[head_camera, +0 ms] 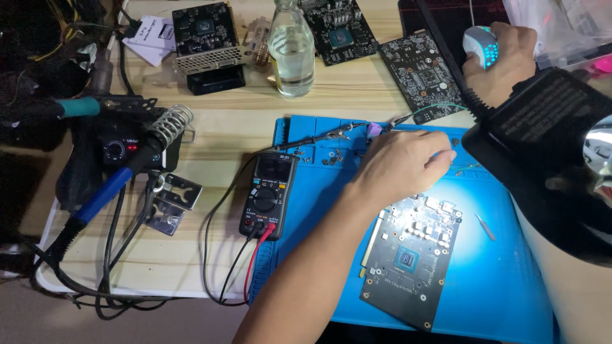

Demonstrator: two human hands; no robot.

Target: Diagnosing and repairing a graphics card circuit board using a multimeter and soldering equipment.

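Left hand (398,167) fingers curled together just above circuit board (411,258), right hand (500,60) fingers clasping mouse (481,44)

Blue mat, dark boards, pale wood under my view.
I see a bright blue work mat (510,280) on a light wood-grain tabletop (344,89), a black circuit board (411,258) with white parts, a black multimeter (268,194) with red and black leads, a white mouse (481,46) glowing cyan, and a blue-handled soldering iron (105,191).
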